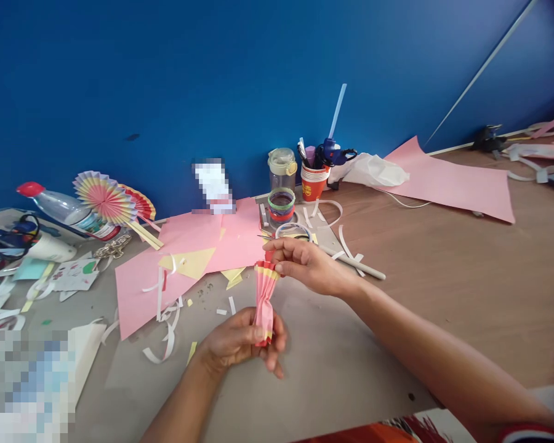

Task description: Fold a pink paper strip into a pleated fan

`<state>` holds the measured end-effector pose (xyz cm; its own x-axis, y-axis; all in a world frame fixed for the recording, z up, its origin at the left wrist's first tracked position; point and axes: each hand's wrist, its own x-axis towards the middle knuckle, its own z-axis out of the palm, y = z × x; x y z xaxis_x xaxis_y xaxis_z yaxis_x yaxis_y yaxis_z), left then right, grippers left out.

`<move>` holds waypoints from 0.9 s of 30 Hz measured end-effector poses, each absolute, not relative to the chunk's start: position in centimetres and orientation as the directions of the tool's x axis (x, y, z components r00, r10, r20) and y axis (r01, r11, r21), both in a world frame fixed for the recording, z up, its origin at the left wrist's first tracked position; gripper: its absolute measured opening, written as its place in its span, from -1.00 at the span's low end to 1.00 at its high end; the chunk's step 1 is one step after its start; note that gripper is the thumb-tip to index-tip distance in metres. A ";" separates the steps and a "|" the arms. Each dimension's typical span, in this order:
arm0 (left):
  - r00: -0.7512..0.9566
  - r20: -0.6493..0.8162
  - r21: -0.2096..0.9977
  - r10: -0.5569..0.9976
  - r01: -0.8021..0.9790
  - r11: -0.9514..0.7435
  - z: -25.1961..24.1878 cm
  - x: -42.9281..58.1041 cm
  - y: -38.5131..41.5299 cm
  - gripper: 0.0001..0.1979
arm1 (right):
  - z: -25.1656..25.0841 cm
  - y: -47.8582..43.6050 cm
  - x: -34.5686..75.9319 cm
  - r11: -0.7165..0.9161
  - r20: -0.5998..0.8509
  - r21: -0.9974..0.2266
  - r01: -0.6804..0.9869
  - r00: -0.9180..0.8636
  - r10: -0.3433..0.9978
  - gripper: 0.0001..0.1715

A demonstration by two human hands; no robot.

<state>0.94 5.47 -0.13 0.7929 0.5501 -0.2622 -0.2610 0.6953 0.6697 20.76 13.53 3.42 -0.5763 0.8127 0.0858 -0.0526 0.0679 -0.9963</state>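
Observation:
A pleated strip of paper (264,295), pink with red and yellow bands at its ends, stands upright between my two hands, pinched narrow near its middle. My left hand (247,338) is closed round its lower end, the thumb lying against the folds. At the upper end, my right hand (302,261) pinches the red edge between thumb and fingers. Just behind my right hand lie a pair of scissors (300,236) and a roll of tape (290,230), partly covered by it.
Pink sheets (138,289) and paper scraps lie ahead and left. Two finished paper fans (104,200) lean by a plastic bottle (69,206). A clear jar (282,172) and a red paper cup (314,183) of tools stand against the blue partition (258,80). Another pink sheet (466,184) lies right.

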 end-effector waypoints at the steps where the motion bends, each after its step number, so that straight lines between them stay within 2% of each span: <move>1: 0.767 -0.274 0.698 0.581 -0.257 0.669 0.1 1.0 5.4 -0.64 | 3.5 13.5 20.8 0.085 0.100 -0.995 -0.054 -0.568 0.817 -0.63; 3: 0.703 -0.279 0.750 0.654 -0.265 0.605 0.5 1.1 5.5 -0.44 | 3.5 13.4 20.8 0.124 0.127 -0.991 -0.042 -0.546 0.828 -0.66; 5: 0.626 -0.257 0.810 0.736 -0.276 0.518 0.7 1.1 5.7 -0.36 | 3.5 13.4 20.8 0.163 0.144 -0.987 -0.006 -0.504 0.852 -0.67; 10: 0.296 -0.189 0.950 0.936 -0.185 0.250 0.8 1.4 6.6 -0.44 | 3.7 12.9 20.6 0.316 0.231 -0.932 0.176 -0.382 0.895 -0.65; 14: 0.155 -0.255 0.963 0.955 -0.043 0.264 1.3 2.3 6.7 -0.50 | 4.0 12.1 20.0 0.449 0.320 -0.823 0.347 -0.371 0.872 -0.62; 20: 0.127 -0.276 0.960 0.953 0.087 0.267 1.5 3.3 6.2 -0.67 | 3.9 11.4 19.3 0.625 0.482 -0.635 0.454 -0.399 0.780 -0.66; 27: 0.171 -0.328 0.944 0.929 0.096 0.316 2.0 3.4 5.9 -0.64 | 3.9 11.5 19.4 0.533 0.386 -0.746 0.399 -0.393 0.835 -0.65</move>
